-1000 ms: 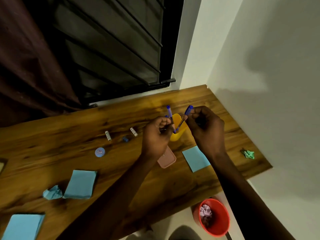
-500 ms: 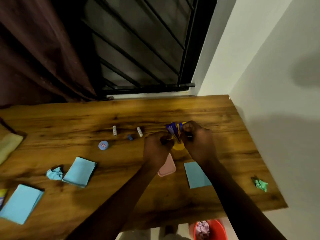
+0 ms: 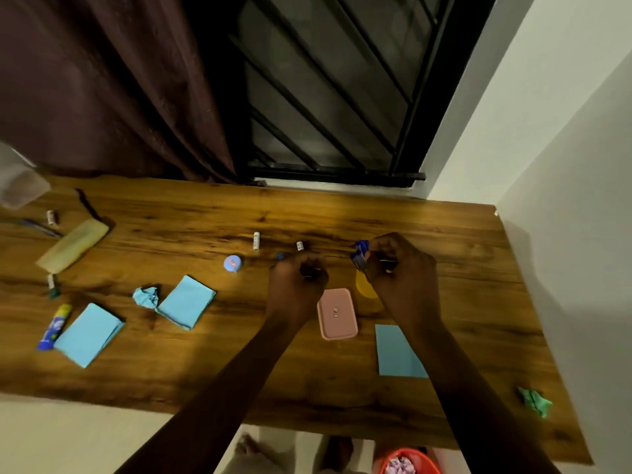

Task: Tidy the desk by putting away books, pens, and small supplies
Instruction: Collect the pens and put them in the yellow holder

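Right hand point(image 3: 400, 270) is clamped on a bunch of blue pens point(image 3: 359, 254) at the mouth of the yellow plastic cup point(image 3: 363, 289), which is on the wooden tabletop point(image 3: 342, 213). Left hand point(image 3: 297, 280) is near it with fingers curled; can't tell if it holds anything. Pink rectangular lidded box point(image 3: 337, 313) sits just beside the cup, between the wrists.

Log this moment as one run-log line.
right hand: grips blue pens at yellow cup | left hand: curled, hold unclear | pink case: closed, on desk
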